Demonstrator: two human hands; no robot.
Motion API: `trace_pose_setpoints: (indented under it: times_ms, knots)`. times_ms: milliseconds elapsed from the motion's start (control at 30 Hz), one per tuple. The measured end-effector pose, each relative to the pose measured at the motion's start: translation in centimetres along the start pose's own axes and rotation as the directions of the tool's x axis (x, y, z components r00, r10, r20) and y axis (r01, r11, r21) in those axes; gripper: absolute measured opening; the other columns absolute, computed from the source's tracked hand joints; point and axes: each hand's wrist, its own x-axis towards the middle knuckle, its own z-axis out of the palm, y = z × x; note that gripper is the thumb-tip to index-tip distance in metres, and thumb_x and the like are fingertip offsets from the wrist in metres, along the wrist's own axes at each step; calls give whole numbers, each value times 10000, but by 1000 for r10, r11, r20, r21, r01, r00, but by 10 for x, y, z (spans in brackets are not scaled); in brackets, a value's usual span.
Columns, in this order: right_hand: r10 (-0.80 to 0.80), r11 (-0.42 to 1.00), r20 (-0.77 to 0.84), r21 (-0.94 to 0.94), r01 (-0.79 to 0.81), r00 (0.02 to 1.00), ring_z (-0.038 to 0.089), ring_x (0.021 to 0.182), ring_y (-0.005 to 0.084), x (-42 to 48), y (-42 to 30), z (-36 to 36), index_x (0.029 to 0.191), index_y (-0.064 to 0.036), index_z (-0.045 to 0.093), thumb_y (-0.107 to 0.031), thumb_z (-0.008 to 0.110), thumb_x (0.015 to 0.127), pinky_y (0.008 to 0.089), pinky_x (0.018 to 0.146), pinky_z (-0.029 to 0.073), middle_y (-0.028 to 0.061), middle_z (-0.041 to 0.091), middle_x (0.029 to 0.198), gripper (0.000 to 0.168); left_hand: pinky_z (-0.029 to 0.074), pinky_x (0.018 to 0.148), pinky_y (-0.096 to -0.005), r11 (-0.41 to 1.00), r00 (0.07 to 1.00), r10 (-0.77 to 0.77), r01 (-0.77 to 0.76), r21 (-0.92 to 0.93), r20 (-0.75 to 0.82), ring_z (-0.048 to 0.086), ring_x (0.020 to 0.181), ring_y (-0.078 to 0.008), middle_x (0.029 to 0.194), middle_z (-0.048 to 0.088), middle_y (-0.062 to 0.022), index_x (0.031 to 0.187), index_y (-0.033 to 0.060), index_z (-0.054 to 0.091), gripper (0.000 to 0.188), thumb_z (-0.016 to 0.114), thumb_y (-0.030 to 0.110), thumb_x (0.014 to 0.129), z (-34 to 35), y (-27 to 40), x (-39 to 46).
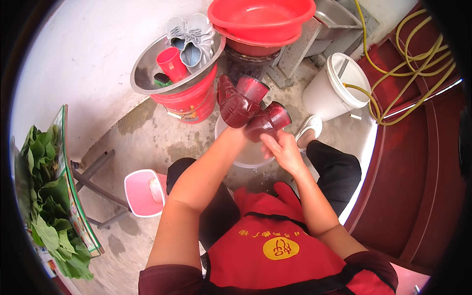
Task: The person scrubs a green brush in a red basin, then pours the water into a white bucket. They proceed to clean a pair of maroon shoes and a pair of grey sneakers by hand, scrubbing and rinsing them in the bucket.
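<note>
A pair of glossy dark red shoes (241,108) with thick block heels is held up in front of me, heels pointing to the right. My left arm reaches up to them, and the left hand (239,133) is mostly hidden behind the shoes, which it appears to be holding. Close against the lower shoe is my wet right hand (283,149), its thumb along the shoe's edge; its grip is unclear. Below the hands, on the floor, stands a pale translucent basin (254,162), partly covered by the shoes. Water drops show near its front rim.
A metal basin (138,75) with grey sneakers (195,40), a red mug (171,62) and a brush (162,79) rests on a red bucket (195,107). Nearby are red basins (261,18), a white bucket (317,88), a yellow hose (402,70), a pink bin (142,195) and leafy greens (51,206).
</note>
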Motion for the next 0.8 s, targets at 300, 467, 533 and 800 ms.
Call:
trace_pose_setpoints:
  times_ms: [300, 467, 533, 800]
  knots:
    - [-130, 992, 83, 16, 129, 988, 584, 555, 128, -3, 19, -8, 937, 38, 559, -277, 487, 967, 269, 545, 477, 67, 597, 682, 325, 463, 833, -398, 998, 989, -44, 49, -36, 141, 528, 955, -237, 1017, 536, -83, 1066, 84, 493, 249, 473, 280, 915, -7, 5, -7]
    - [30, 976, 64, 213, -43, 998, 496, 436, 100, -14, 23, -8, 875, 26, 591, -325, 468, 973, 242, 424, 405, 50, 551, 586, 385, 465, 835, -400, 997, 981, -64, 68, -19, 183, 531, 959, -240, 1023, 538, -86, 1073, 81, 492, 252, 468, 278, 919, -10, 6, -10]
    - [66, 958, 69, 276, -83, 995, 463, 399, 94, -16, 18, -9, 823, 23, 594, -378, 476, 962, 235, 391, 375, 44, 530, 549, 440, 466, 835, -400, 997, 980, -70, 74, -13, 184, 533, 961, -241, 1026, 538, -87, 1075, 80, 492, 253, 466, 278, 920, -11, 8, -11]
    - [79, 965, 124, 238, -107, 989, 422, 380, 87, -3, 8, -8, 751, -1, 570, -504, 470, 934, 223, 370, 312, 47, 508, 523, 545, 469, 838, -403, 994, 979, -96, 104, -33, 181, 538, 967, -244, 1036, 542, -92, 1086, 76, 492, 258, 457, 275, 925, -1, -2, -16]
